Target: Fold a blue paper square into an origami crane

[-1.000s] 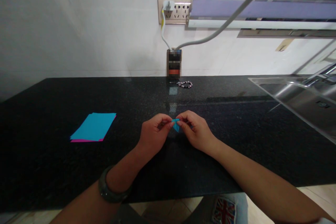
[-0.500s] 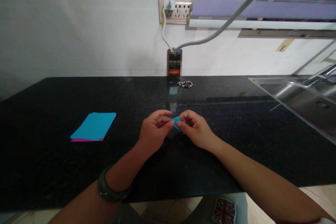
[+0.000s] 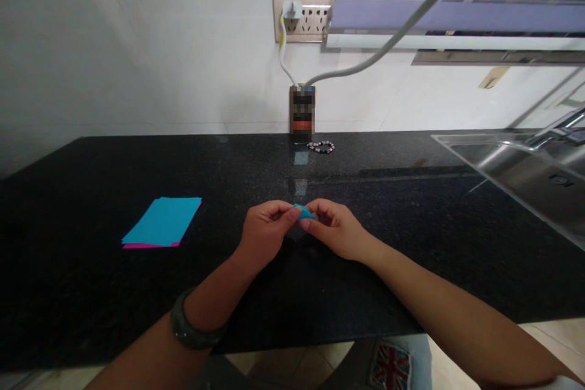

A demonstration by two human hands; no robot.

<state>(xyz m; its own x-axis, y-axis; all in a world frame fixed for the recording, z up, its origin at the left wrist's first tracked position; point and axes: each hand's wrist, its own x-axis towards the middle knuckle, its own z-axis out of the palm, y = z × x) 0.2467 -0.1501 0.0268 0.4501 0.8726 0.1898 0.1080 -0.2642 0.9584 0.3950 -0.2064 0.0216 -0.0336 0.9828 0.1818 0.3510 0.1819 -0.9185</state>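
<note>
A small folded piece of blue paper (image 3: 304, 212) is held between both hands, just above the dark counter (image 3: 320, 298). My left hand (image 3: 267, 225) pinches its left side with thumb and fingers. On the other side, my right hand (image 3: 336, 225) has its thumb and fingertips closed on the paper's right edge. Fingers hide much of the paper, so its full folded shape cannot be made out. To the left lies a stack of square paper sheets (image 3: 162, 221), blue on top with magenta showing underneath.
At the wall stands a blurred upright device (image 3: 302, 111) with cables, a beaded loop (image 3: 321, 147) in front of it. Above is a socket panel (image 3: 315, 19). A steel sink (image 3: 543, 177) is set in at the right. The counter's front edge runs close to my body.
The blue paper has turned a little and now shows a pointed, triangular outline. My left fingers have closed in around it, and the right thumb has shifted slightly lower and leftward.
</note>
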